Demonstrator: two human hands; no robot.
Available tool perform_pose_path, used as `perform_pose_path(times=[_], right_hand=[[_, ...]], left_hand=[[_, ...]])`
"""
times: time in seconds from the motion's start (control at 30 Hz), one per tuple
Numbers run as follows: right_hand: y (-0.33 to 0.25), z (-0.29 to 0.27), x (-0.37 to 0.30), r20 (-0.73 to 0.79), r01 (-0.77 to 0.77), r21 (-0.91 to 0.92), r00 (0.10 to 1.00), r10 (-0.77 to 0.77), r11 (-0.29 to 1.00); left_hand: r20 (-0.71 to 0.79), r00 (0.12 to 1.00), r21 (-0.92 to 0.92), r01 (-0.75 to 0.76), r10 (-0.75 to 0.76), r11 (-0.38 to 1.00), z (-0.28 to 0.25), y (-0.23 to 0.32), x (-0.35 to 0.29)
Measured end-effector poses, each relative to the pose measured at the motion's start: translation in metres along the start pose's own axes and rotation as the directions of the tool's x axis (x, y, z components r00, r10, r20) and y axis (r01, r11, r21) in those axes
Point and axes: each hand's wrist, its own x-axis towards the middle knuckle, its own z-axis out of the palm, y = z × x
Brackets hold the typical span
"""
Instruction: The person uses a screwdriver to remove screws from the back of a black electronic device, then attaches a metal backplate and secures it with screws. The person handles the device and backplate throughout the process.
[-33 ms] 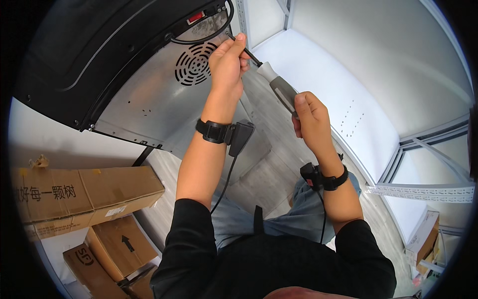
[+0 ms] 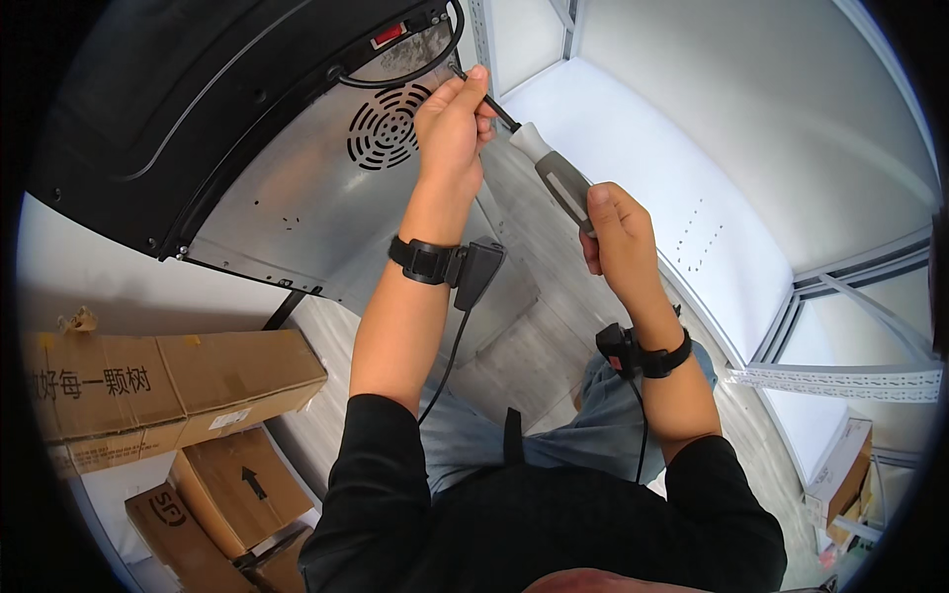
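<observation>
A screwdriver [image 2: 565, 186] with a grey and white handle and a dark shaft slants up and left toward a metal machine panel [image 2: 326, 212]. My right hand [image 2: 622, 233] is closed round the rear of its handle. Near the tip, my left hand [image 2: 453, 133] pinches the shaft between thumb and fingers. The tip meets the panel's upper right edge, by a small screw or fastener that I cannot make out well. Beside my left hand the panel has a round slotted vent [image 2: 381, 133]. A black cable [image 2: 405, 79] loops just above it, below a red switch [image 2: 388, 35].
The machine's black housing [image 2: 148, 109] fills the upper left. Cardboard boxes [image 2: 237, 371] are stacked at the lower left. A white shelf panel [image 2: 633, 148] with a metal frame [image 2: 840, 381] stands along the right. Black straps with cabled devices [image 2: 479, 274] circle both wrists.
</observation>
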Motion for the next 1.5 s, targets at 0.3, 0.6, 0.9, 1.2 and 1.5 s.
perform_pose_path(times=[0.3,0.6,0.9,1.2,1.5], right_hand=[[-0.009,0.002,-0.003,0.059,-0.083,0.025,0.995,0.081,0.996],[-0.017,-0.008,-0.006,0.063,-0.087,0.06,0.994,0.083,0.994],[-0.009,0.0,-0.01,0.08,0.067,0.171,0.993,-0.082,0.983],[-0.025,0.075,-0.047,0.214,0.76,-0.19,0.65,-0.729,0.621],[-0.024,0.162,-0.082,0.362,0.932,-0.041,0.349,-0.864,0.359]], left_hand=[[-0.013,1.0,0.005,-0.021,0.021,1.0,0.001,0.001,0.001],[0.016,0.999,0.031,-0.052,0.051,0.998,-0.001,-0.002,0.001],[0.064,0.993,-0.063,-0.098,0.102,0.993,-0.036,0.012,-0.043],[0.008,0.982,-0.282,-0.18,0.19,0.942,-0.135,0.055,-0.122],[-0.003,0.979,-0.342,-0.193,0.205,0.92,-0.207,0.085,-0.149]])
